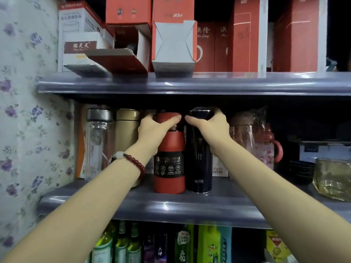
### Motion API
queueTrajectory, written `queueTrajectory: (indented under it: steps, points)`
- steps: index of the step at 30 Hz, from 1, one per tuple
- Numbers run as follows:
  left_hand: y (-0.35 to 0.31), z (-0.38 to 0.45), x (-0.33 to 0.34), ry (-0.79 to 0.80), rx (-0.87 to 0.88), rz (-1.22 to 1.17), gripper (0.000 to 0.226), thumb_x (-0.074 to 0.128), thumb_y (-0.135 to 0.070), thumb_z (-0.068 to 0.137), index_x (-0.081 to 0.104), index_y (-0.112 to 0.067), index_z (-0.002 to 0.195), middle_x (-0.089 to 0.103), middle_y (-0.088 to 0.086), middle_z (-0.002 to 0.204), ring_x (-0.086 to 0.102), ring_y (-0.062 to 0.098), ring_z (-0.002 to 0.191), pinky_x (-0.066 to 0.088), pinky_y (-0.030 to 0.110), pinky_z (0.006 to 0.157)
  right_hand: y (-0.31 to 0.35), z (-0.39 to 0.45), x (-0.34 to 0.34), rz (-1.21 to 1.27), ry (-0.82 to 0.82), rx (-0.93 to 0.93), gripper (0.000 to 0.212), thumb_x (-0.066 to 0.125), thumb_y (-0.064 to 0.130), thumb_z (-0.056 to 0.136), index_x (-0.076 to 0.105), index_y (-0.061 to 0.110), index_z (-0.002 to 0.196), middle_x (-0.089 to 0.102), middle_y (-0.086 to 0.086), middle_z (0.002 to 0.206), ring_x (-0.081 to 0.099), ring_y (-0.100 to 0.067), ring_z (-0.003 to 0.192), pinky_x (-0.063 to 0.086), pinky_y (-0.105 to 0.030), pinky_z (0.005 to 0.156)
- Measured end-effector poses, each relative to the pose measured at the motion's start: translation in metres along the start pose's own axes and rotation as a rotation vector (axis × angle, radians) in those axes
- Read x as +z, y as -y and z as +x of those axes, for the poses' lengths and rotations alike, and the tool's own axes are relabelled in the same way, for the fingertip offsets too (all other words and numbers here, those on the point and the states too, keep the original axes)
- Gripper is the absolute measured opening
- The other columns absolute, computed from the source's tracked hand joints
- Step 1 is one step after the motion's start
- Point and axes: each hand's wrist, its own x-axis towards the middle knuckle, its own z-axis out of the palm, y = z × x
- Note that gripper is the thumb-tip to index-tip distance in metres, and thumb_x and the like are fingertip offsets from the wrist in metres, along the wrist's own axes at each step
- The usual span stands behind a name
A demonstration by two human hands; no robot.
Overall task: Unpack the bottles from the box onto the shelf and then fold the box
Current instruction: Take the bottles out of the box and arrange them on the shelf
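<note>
- The floral wallpaper (22, 114) covers the wall at the far left, beyond both arms.
- A clear glass bottle (99, 141) with a silver cap and a gold bottle (126, 133) stand on the middle shelf (171, 207), just left of the left hand.
- The left hand (153, 130) has its grip clamped round the cap and neck of the red bottle (169, 164) — thumb across the front of the cap, fingers behind. A dark red bead bracelet (133, 162) sits on that wrist.
- The red bottle stands upright on the middle shelf, near its front edge, with a black label on its body.
- Just right of it, touching or nearly touching, stands the dark bottle (199, 160), also upright on the same shelf.
- The right hand (212, 126) has its grip closed over the top of the dark bottle — thumb pointing toward the left hand's thumb.
- Right of the right hand, a plastic-wrapped floral jug (264, 145) and a yellowish glass dish (332, 177) sit on the shelf.
- Above both hands, the upper shelf (190, 84) carries red and white boxes (174, 42), some with open flaps.
- Below the arms stand green bottles (117, 245).
</note>
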Motion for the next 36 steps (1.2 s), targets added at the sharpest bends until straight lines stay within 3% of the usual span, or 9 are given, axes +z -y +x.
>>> queueTrajectory:
  steps: [5, 9, 16, 20, 22, 25, 29, 34, 36]
  points:
    - [0.002, 0.000, 0.004, 0.073, -0.012, 0.039, 0.081, 0.085, -0.063, 0.034, 0.067, -0.022, 0.101, 0.074, -0.001, 0.100, 0.071, 0.019, 0.092, 0.057, 0.042, 0.088, -0.011, 0.009, 0.003, 0.013, -0.010, 0.065, 0.068, 0.083, 0.040, 0.061, 0.058, 0.017, 0.119, 0.068, -0.004, 0.111, 0.064, -0.023, 0.103, 0.053, -0.037, 0.091]
    - [0.007, -0.008, 0.001, 0.014, 0.044, 0.095, 0.067, 0.080, -0.064, 0.049, 0.066, -0.027, 0.103, 0.072, -0.007, 0.101, 0.069, 0.012, 0.093, 0.056, 0.035, 0.087, -0.014, 0.006, 0.004, 0.014, 0.038, 0.048, 0.073, 0.082, 0.044, 0.062, 0.053, 0.020, 0.124, 0.066, -0.002, 0.113, 0.063, -0.023, 0.104, 0.053, -0.040, 0.093]
    - [0.005, -0.023, -0.004, 0.036, 0.130, 0.271, 0.045, 0.070, -0.054, 0.075, 0.063, -0.022, 0.106, 0.067, -0.008, 0.095, 0.063, 0.013, 0.090, 0.046, 0.024, 0.078, -0.021, -0.009, -0.003, -0.076, 0.107, -0.005, 0.071, 0.073, 0.040, 0.077, 0.037, 0.021, 0.136, 0.059, 0.000, 0.115, 0.056, -0.020, 0.103, 0.043, -0.030, 0.087]
    - [0.003, -0.033, -0.010, 0.068, 0.162, 0.346, 0.048, 0.072, -0.045, 0.077, 0.058, -0.022, 0.117, 0.063, -0.009, 0.099, 0.059, 0.010, 0.092, 0.040, 0.020, 0.078, -0.022, -0.025, -0.003, -0.172, 0.055, -0.039, 0.081, 0.073, 0.044, 0.065, 0.043, 0.016, 0.134, 0.056, -0.008, 0.126, 0.055, -0.025, 0.116, 0.045, -0.037, 0.098]
    - [0.001, -0.038, -0.015, 0.076, 0.178, 0.358, 0.055, 0.074, -0.038, 0.077, 0.054, -0.021, 0.125, 0.060, -0.011, 0.103, 0.058, 0.008, 0.095, 0.040, 0.019, 0.080, -0.017, -0.036, -0.005, -0.199, 0.020, -0.121, 0.079, 0.073, 0.036, 0.069, 0.041, 0.012, 0.137, 0.046, -0.009, 0.137, 0.044, -0.023, 0.127, 0.035, -0.031, 0.106]
    - [0.001, -0.044, -0.024, 0.094, 0.190, 0.398, 0.064, 0.075, -0.030, 0.078, 0.047, -0.017, 0.134, 0.057, -0.007, 0.110, 0.057, 0.011, 0.102, 0.047, 0.023, 0.088, -0.013, -0.053, -0.008, -0.273, 0.014, -0.280, 0.067, 0.069, 0.021, 0.081, 0.039, 0.009, 0.140, 0.039, -0.007, 0.142, 0.036, -0.017, 0.132, 0.023, -0.015, 0.101]
    - [0.001, -0.057, -0.044, 0.082, 0.216, 0.500, 0.042, 0.074, -0.024, 0.079, 0.059, -0.019, 0.119, 0.063, -0.001, 0.105, 0.061, 0.012, 0.088, 0.044, 0.011, 0.071, -0.007, -0.072, -0.003, -0.380, 0.097, -0.504, 0.046, 0.064, 0.017, 0.083, 0.053, 0.012, 0.128, 0.053, -0.003, 0.129, 0.046, -0.018, 0.123, 0.028, -0.019, 0.099]
    - [-0.006, -0.093, -0.086, 0.069, 0.262, 0.849, 0.025, 0.069, -0.017, 0.080, 0.067, -0.017, 0.105, 0.068, 0.002, 0.102, 0.064, 0.015, 0.091, 0.049, 0.023, 0.080, -0.007, -0.102, 0.019, -0.416, 0.366, -0.621, 0.037, 0.062, 0.016, 0.081, 0.058, 0.013, 0.118, 0.059, -0.007, 0.116, 0.055, -0.025, 0.109, 0.045, -0.039, 0.092]
    - [-0.011, -0.112, -0.108, 0.052, 0.247, 1.001, 0.023, 0.069, -0.015, 0.080, 0.068, -0.016, 0.103, 0.068, 0.003, 0.101, 0.063, 0.016, 0.091, 0.051, 0.029, 0.084, -0.008, -0.120, 0.034, -0.396, 0.518, -0.602, 0.034, 0.061, 0.015, 0.079, 0.061, 0.012, 0.113, 0.062, -0.009, 0.110, 0.059, -0.026, 0.102, 0.048, -0.041, 0.087]
